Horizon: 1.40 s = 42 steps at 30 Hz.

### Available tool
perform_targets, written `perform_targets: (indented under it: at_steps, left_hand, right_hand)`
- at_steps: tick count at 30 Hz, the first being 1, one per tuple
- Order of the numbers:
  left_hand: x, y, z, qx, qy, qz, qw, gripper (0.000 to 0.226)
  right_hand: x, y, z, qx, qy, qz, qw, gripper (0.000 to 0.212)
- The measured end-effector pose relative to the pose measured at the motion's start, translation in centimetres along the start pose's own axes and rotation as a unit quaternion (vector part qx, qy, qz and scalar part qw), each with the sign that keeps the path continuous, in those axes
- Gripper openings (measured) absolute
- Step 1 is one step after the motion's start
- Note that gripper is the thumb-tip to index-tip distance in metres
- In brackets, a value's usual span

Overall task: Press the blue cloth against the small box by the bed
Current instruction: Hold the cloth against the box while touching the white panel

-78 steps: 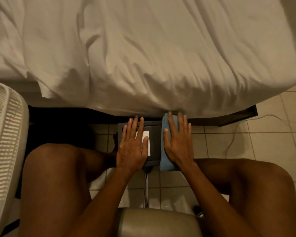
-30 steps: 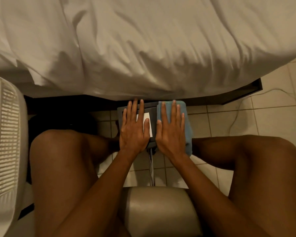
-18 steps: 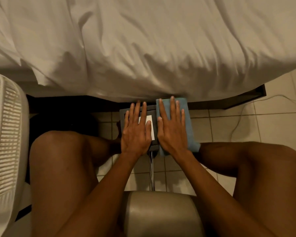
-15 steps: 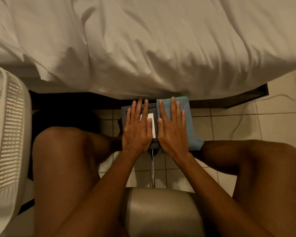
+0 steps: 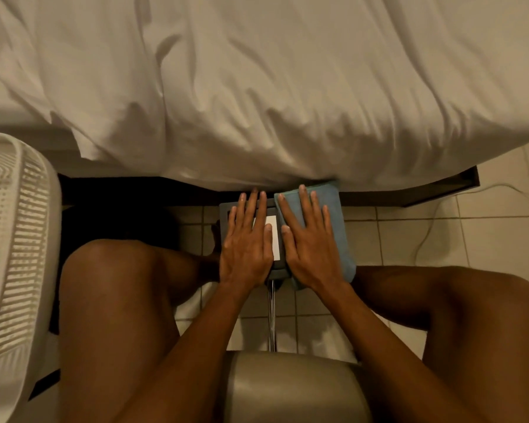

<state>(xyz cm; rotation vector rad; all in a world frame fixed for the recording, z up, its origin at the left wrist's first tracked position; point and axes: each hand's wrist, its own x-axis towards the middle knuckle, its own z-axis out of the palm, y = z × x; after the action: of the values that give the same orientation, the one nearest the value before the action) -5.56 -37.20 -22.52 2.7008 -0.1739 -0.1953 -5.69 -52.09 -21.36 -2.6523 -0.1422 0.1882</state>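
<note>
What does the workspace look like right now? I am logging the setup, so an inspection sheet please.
Surface: pale tiled floor beside the bed.
Job's things: blue cloth lies over the right part of the small dark box, which bears a white label.
Clutter: nothing seen.
Hands: left hand flat on the box; right hand flat on the cloth.
Cables: thin cable trails over the tiles at right.
Surroundings: white slatted basket at left; grey seat below.

hands: 2, left hand [image 5: 247, 245] + right hand [image 5: 310, 244] | cloth [image 5: 336, 221]: 1 | box [image 5: 277, 236]: 1 | bed [image 5: 257, 87]: 1 | basket [image 5: 13, 239]: 1 | cable [image 5: 434, 221]: 1 | knees: 2
</note>
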Motion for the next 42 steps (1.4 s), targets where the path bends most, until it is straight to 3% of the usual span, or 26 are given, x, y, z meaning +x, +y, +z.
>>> perform_targets:
  at_steps: [6,12,18,26,31,33,39,42]
  left_hand:
    - [0.0,-0.6,-0.6,-0.010,-0.018,0.021,1.000,0.059]
    - [-0.3,-1.5,-0.7,0.015,-0.011,0.052,0.998,0.061]
    - [0.0,-2.0,-0.8,0.032,-0.001,0.065,0.997,0.060]
    - [0.1,-1.8,-1.0,0.045,0.015,0.045,0.998,0.058]
    - [0.3,-1.5,-1.0,0.035,0.023,0.032,0.999,0.058]
    - [0.3,-1.5,-1.1,0.036,0.022,0.035,0.998,0.058]
    - [0.2,-1.5,-1.1,0.037,0.017,0.034,0.999,0.057]
    - [0.4,-1.5,-1.0,0.034,0.022,0.033,0.999,0.057]
  right_hand:
    - [-0.7,-1.2,0.9,0.027,0.056,0.087,0.994,0.058]
    - [-0.5,1.2,-0.5,0.011,-0.033,-0.020,0.999,0.061]
    - [-0.5,0.8,-0.6,-0.029,-0.042,-0.025,0.998,0.062]
    - [-2.7,3.4,-1.9,-0.107,-0.123,-0.205,0.965,0.060]
    - [-0.3,2.6,-1.9,-0.061,-0.084,-0.091,0.990,0.062]
    - [-1.1,2.8,-2.0,-0.079,-0.091,-0.106,0.987,0.062]
    - [-1.5,5.2,-2.8,-0.143,-0.143,-0.258,0.945,0.059]
    - [-1.1,4.6,-2.7,-0.117,-0.115,-0.165,0.972,0.060]
